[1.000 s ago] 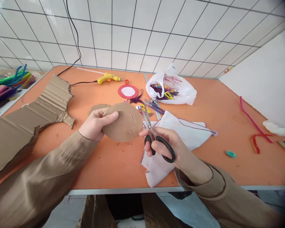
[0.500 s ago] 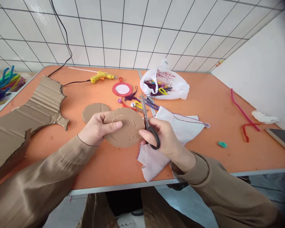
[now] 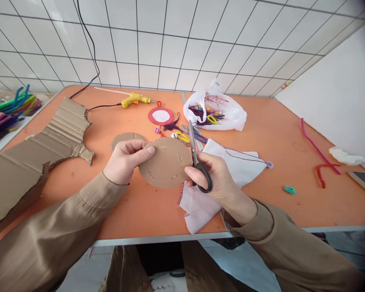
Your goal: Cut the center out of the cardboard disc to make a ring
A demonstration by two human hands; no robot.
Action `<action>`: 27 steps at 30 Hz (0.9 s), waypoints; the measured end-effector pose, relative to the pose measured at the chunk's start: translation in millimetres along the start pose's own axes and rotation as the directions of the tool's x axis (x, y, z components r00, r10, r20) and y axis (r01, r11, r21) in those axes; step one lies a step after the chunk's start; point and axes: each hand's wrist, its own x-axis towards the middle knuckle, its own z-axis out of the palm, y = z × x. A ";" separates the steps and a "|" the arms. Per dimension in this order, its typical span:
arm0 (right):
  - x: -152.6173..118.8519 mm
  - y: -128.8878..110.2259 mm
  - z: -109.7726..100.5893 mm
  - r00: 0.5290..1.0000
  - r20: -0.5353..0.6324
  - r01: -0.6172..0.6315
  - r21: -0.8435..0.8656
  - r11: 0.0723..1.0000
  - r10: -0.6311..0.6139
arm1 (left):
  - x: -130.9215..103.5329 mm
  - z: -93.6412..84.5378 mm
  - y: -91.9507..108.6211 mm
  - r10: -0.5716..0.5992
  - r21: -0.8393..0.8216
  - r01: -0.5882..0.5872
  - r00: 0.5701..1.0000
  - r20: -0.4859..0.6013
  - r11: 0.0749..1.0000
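Cardboard disc [image 3: 166, 164] raised above worktop [image 3: 134, 215], slits [image 3: 180, 161] arranged in a ring | Left hand [image 3: 126, 160]: fingers pinch disc rim | Right hand [image 3: 217, 176]: fingers hold scissors [image 3: 195, 158] beside rim, blades nearly together | Step, judged: positioning for cutting | Next move calls for steady disc, blade tip aligned to slit

Cardboard disc [image 3: 162, 166] looks matt with rough slits [image 3: 180, 158], scissors [image 3: 195, 157] are smooth metal with black plastic handles [image 3: 209, 179], wall tiles [image 3: 152, 46] look pretty glossy.
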 end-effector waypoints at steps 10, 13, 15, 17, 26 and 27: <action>-2.6 2.0 3.6 0.998 0.057 0.032 -0.026 0.999 -0.030 | -4.6 2.9 0.9 -0.033 0.050 0.032 0.999 0.022 0.998; -2.4 2.3 3.7 0.998 0.065 0.012 -0.014 1.000 -0.012 | -3.6 2.7 1.2 -0.111 -0.020 0.111 0.993 0.037 0.994; -1.6 2.8 3.0 0.998 0.062 -0.011 -0.012 1.000 0.011 | -2.1 2.3 0.5 -0.173 -0.078 0.175 0.984 0.036 0.981; -0.5 3.4 1.7 0.999 0.049 -0.023 -0.013 1.000 0.023 | -0.8 1.8 -0.5 -0.229 -0.124 0.232 0.973 0.039 0.965; 5.0 8.1 -5.7 0.984 -0.156 0.096 0.061 0.994 -0.085 | -1.0 6.6 -3.1 -0.242 -0.023 0.254 0.944 0.222 0.967; 5.2 9.2 -5.5 0.980 -0.179 0.102 0.065 0.993 -0.089 | -1.3 8.8 -4.5 -0.232 -0.025 0.245 0.943 0.241 0.969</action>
